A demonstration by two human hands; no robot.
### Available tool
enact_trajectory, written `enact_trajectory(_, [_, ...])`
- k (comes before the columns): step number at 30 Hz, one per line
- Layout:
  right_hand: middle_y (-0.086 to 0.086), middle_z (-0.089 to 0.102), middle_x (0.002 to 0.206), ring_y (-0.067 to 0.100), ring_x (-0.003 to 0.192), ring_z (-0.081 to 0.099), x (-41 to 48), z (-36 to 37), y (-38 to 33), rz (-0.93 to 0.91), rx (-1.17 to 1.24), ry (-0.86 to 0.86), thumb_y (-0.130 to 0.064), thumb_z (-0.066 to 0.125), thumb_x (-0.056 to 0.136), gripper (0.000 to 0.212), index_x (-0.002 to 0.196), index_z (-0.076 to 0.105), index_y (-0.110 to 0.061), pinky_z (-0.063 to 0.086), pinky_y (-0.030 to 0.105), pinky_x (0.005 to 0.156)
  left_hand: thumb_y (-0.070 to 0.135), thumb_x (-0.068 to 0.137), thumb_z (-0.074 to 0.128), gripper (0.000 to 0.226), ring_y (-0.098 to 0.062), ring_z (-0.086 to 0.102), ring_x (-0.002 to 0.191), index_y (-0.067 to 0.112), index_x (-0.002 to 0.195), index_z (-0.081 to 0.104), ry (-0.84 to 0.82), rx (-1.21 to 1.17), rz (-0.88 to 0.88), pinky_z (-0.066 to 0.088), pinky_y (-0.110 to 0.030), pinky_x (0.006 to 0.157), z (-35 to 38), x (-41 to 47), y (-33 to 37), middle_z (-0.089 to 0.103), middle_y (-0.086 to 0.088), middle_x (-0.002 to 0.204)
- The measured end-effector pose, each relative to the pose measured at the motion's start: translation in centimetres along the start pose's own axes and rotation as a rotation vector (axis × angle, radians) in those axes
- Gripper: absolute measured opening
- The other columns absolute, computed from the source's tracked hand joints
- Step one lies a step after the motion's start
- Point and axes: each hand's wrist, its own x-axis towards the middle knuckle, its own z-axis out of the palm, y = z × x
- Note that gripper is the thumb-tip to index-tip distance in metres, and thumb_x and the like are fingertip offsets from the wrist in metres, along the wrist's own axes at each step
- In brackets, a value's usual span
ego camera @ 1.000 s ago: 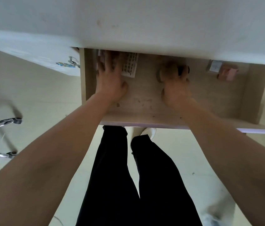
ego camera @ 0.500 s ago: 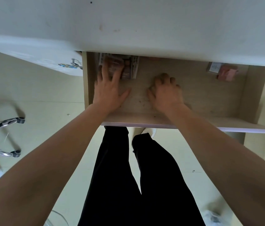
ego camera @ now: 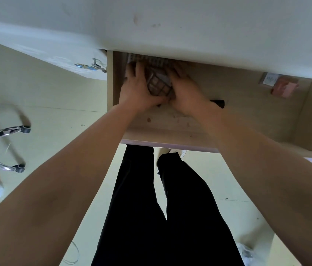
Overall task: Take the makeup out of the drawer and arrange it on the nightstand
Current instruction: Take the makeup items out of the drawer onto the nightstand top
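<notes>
The wooden drawer (ego camera: 247,120) is pulled out under the white nightstand top (ego camera: 189,25). At its back left, my left hand (ego camera: 137,91) and my right hand (ego camera: 185,91) are closed on either side of an eyeshadow palette (ego camera: 159,86) with brownish pans. A white printed packet (ego camera: 151,60) lies behind the palette, partly under the top. A black item (ego camera: 218,103) pokes out beside my right wrist. Pink makeup pieces (ego camera: 285,88) and a small labelled box (ego camera: 270,78) sit at the back right.
A white cabinet door with a metal handle (ego camera: 91,67) stands left of the drawer. Chrome chair legs with castors (ego camera: 5,131) spread over the pale floor at the left. My black trouser legs (ego camera: 160,208) are below the drawer front.
My right hand moved left from the drawer's middle to the palette. Both hands now grip the palette, which my left hand had only rested on. A black item now shows beside my right wrist.
</notes>
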Motion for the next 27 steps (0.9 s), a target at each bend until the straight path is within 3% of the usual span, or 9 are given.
enact_trajectory(2, [0.013,0.018,0.162,0.037,0.141,0.037,-1.0,0.5,-0.3,0.016,0.059,-0.017,-0.014,0.076,0.077,0.089,0.153,0.029,-0.01,0.045,0.041,0.107,0.048,0.057,0.09,0.119,-0.04,0.05,0.122,0.015,0.148,0.019,-0.046,-0.03,-0.014,0.046,-0.046,0.098,0.3,-0.7,-0.5,0.03,-0.016,0.145])
enact_trajectory(5, [0.017,0.036,0.147,0.039,0.123,0.053,-2.2,0.9,-0.8,0.055,0.158,0.006,-0.008,0.071,0.08,0.07,0.144,0.042,-0.01,0.047,0.038,0.097,0.03,0.055,0.094,0.119,-0.039,0.053,0.118,0.021,0.148,0.02,-0.106,-0.089,-0.009,0.047,-0.043,0.095,0.7,-1.8,-1.5,0.031,-0.014,0.142])
enact_trajectory(9, [0.019,0.048,0.139,0.035,0.123,0.053,-3.1,1.1,-0.9,0.145,0.294,-0.035,-0.005,0.063,0.083,0.064,0.145,0.046,-0.013,0.043,0.032,0.102,0.02,0.06,0.092,0.108,-0.036,0.056,0.115,0.027,0.146,0.028,-0.172,-0.069,0.07,0.048,-0.038,0.097,0.9,-2.7,-3.1,0.036,-0.014,0.137])
enact_trajectory(13, [0.008,0.059,0.132,0.024,0.121,0.056,-2.7,1.4,-1.1,0.286,0.46,-0.152,-0.033,0.058,0.083,0.053,0.134,0.058,-0.019,0.043,0.028,0.096,0.012,0.07,0.085,0.092,-0.027,0.055,0.118,0.029,0.146,0.035,-0.19,-0.155,0.07,0.038,-0.022,0.093,0.7,-3.1,-4.4,0.053,-0.013,0.134])
enact_trajectory(17, [-0.005,0.061,0.122,0.013,0.111,0.059,-3.4,2.4,-1.1,0.344,0.537,-0.165,-0.046,0.078,0.079,0.062,0.13,0.053,-0.02,0.047,0.029,0.098,0.005,0.076,0.078,0.075,-0.027,0.056,0.121,0.02,0.142,0.045,-0.169,-0.151,0.063,0.036,-0.019,0.094,0.6,-3.7,-4.9,0.059,-0.01,0.132])
enact_trajectory(21, [-0.003,0.067,0.117,0.014,0.106,0.063,-4.4,2.4,-1.4,0.322,0.571,-0.13,-0.041,0.085,0.074,0.061,0.125,0.06,-0.019,0.051,0.034,0.099,0.0,0.081,0.068,0.068,-0.026,0.057,0.118,0.021,0.142,0.046,-0.19,-0.147,0.059,0.037,-0.019,0.09,0.0,-4.9,-4.7,0.062,-0.008,0.128])
enact_trajectory(25, [-0.014,0.065,0.091,0.006,0.083,0.062,-6.5,-0.2,-2.6,0.289,0.604,-0.069,-0.04,0.084,0.076,0.041,0.107,0.063,-0.022,0.049,0.019,0.073,-0.003,0.079,0.057,0.054,-0.027,0.061,0.103,0.019,0.128,0.057,-0.123,-0.233,0.016,0.045,-0.024,0.081,-1.5,-6.3,-3.3,0.068,-0.004,0.111])
enact_trajectory(27, [-0.014,0.066,0.085,0.007,0.076,0.062,-7.6,-1.8,-3.4,0.284,0.657,-0.021,-0.036,0.084,0.077,0.034,0.102,0.064,-0.022,0.049,0.015,0.066,-0.004,0.082,0.054,0.045,-0.019,0.059,0.094,0.017,0.121,0.06,-0.008,-0.343,-0.013,0.044,-0.014,0.074,-3.0,-7.2,-2.2,0.066,0.002,0.102])
